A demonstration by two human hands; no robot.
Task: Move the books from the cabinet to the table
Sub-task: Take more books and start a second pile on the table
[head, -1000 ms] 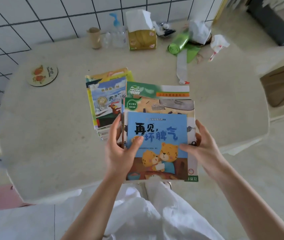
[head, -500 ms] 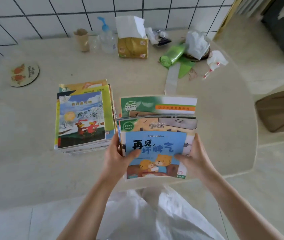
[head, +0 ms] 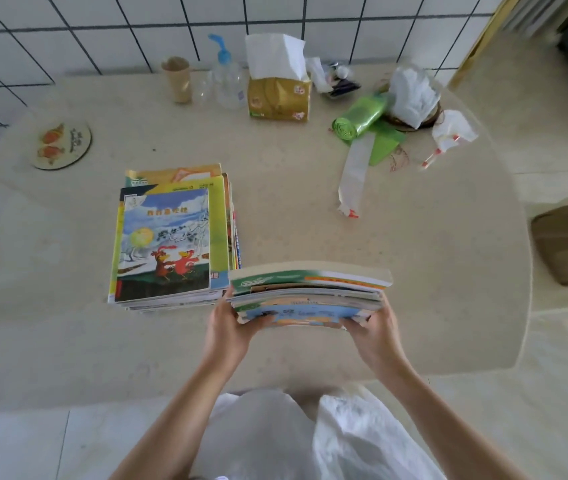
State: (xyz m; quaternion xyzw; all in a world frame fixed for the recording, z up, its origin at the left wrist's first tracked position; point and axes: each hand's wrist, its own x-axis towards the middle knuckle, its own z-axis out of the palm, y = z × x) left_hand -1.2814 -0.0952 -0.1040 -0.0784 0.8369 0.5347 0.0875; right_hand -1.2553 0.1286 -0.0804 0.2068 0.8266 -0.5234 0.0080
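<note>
Print on book covers [head: 163,244] and tissue pack [head: 278,98] blurred; nothing legible.

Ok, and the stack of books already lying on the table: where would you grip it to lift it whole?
Probably by its two long side edges, one hand from each side. The stack of books lies flat on the table, with covers staggered, so gripping low should catch every book. The held books crowd its near right corner.

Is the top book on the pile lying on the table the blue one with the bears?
No, the pile's top book shows two red birds.
</note>
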